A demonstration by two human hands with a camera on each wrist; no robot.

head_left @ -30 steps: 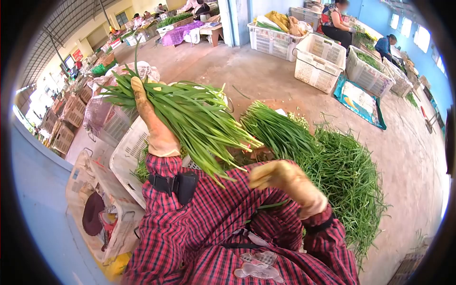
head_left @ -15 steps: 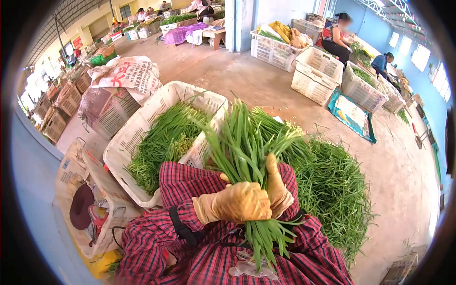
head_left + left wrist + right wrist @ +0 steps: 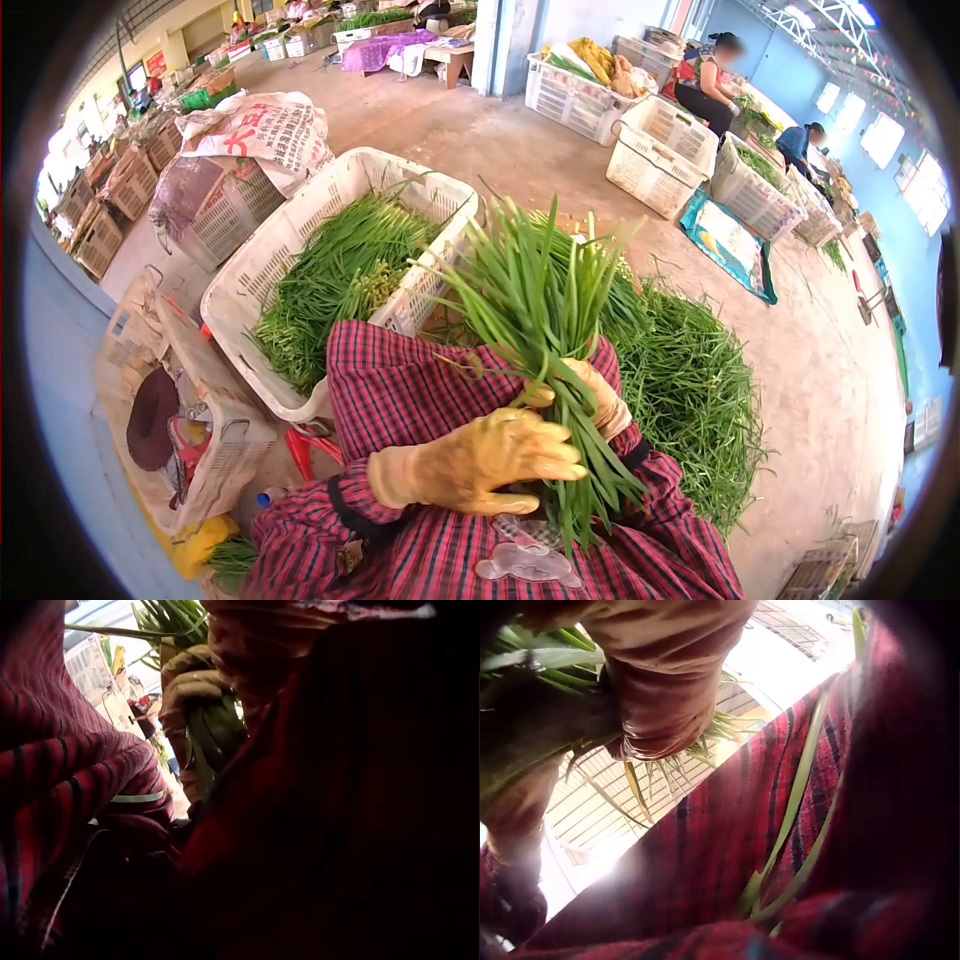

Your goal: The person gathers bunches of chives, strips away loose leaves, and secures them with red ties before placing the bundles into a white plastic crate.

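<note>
A bunch of garlic chives (image 3: 535, 290) stands tilted over the person's lap in the head view, leaf tips fanned upward and away. Gripping it low down is the gloved right hand (image 3: 602, 400), partly hidden behind the leaves. The left wrist view shows the curled fingers (image 3: 196, 684) of that hand wrapped round the stalks. My gloved left hand (image 3: 485, 455) lies right beside the bunch's lower part, its fingers extended and spread across the leaves' near side. Loose leaves (image 3: 802, 795) lie on the plaid clothing in the right wrist view.
A white crate (image 3: 410, 180) of cut chives (image 3: 335, 275) stands at the left knee. More chives (image 3: 695, 380) are heaped on the floor at right. A smaller crate (image 3: 240, 440) holds a dark hat. Further crates (image 3: 655, 170) and two seated people are farther back.
The bunch came from the left, held out in the left hand, to the lap, where both hands gripped it. The left hand has since loosened and its fingers straightened; the right hand holds on.
</note>
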